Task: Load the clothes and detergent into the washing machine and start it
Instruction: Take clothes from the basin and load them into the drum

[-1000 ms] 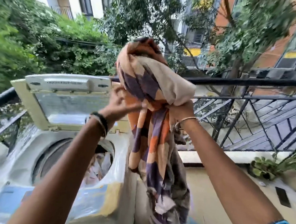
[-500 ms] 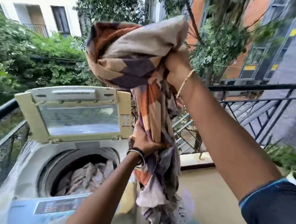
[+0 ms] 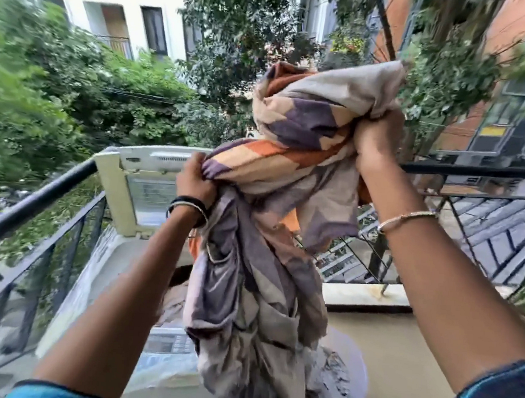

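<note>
One washer sat in the balcony corner against the black railing, with its single lid flipped up and standing open. Most of the drum mouth was hidden, but the sliver I could see by the left forearm looked like it had some crumpled fabric in it already.

One big cloth, with purple, orange and beige blocks, was held up in the air to the right of the lid. Its tail hung down in front of the washer's right side. Behind that tail was one round tub on the floor with greyish laundry in it, too blurry to count.

Both hands were busy. The left hand was fisted tight round a bunched edge of the cloth. The right hand, higher up, was clenched on the top bundle.

Bangles: two on the left wrist, one on the right.
</note>
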`<action>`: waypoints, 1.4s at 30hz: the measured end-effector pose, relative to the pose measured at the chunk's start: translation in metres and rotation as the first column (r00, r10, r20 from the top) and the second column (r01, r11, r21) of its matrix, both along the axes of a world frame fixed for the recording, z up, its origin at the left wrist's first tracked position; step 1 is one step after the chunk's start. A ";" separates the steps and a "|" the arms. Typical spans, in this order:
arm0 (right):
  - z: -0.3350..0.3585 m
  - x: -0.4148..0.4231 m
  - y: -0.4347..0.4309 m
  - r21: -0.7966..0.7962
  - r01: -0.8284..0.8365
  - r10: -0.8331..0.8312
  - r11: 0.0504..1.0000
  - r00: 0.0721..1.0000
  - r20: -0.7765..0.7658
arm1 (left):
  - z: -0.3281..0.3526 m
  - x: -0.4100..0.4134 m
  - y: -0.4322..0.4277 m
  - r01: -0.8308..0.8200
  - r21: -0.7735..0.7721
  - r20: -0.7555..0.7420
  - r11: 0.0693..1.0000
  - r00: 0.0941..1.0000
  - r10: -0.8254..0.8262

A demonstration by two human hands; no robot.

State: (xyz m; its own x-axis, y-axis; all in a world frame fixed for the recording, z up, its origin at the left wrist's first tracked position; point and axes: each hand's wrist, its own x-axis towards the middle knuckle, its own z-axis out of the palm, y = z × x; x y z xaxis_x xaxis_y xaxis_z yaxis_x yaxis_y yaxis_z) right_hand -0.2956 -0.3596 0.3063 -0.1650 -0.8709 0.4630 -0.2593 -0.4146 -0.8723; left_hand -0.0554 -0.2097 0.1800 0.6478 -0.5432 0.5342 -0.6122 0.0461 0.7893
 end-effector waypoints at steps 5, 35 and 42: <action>-0.007 0.031 0.013 -0.031 -0.120 0.116 0.992 0.985 -0.126 | 0.049 0.049 0.009 -0.080 -0.134 0.013 0.988 0.997 0.082; -0.268 0.147 0.023 0.403 -0.424 0.583 0.811 0.642 -0.498 | -0.197 0.141 0.084 -0.028 0.738 0.071 0.675 0.997 -0.037; -0.333 0.196 0.087 0.429 -0.235 0.481 0.872 0.572 -0.664 | -0.258 0.165 0.083 0.204 0.922 -0.199 0.330 0.979 -0.048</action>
